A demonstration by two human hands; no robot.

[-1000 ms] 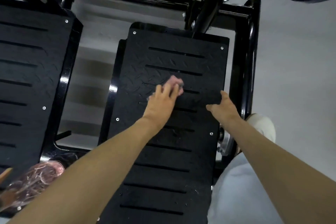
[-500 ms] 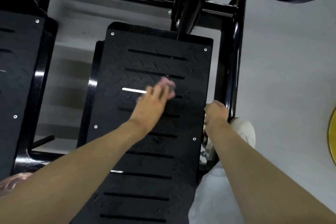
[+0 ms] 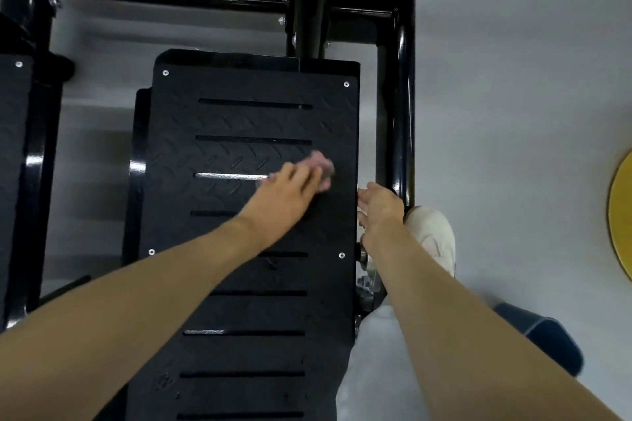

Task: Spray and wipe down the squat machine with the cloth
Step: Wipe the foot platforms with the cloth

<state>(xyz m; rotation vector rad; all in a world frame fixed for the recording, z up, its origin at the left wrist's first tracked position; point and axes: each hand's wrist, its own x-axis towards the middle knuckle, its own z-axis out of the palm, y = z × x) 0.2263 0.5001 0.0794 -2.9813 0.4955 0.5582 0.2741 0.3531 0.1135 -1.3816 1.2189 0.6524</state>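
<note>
Head view: the left hand presses a crumpled pink cloth flat onto the black slotted tread-plate footplate of the squat machine, fingers together over it, near the plate's right edge. The right hand, fingers loosely spread, sits at that edge beside the black frame tube.

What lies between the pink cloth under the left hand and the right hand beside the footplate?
In the head view, only bare black tread of the footplate and its right edge separate the cloth from the right hand.
</note>
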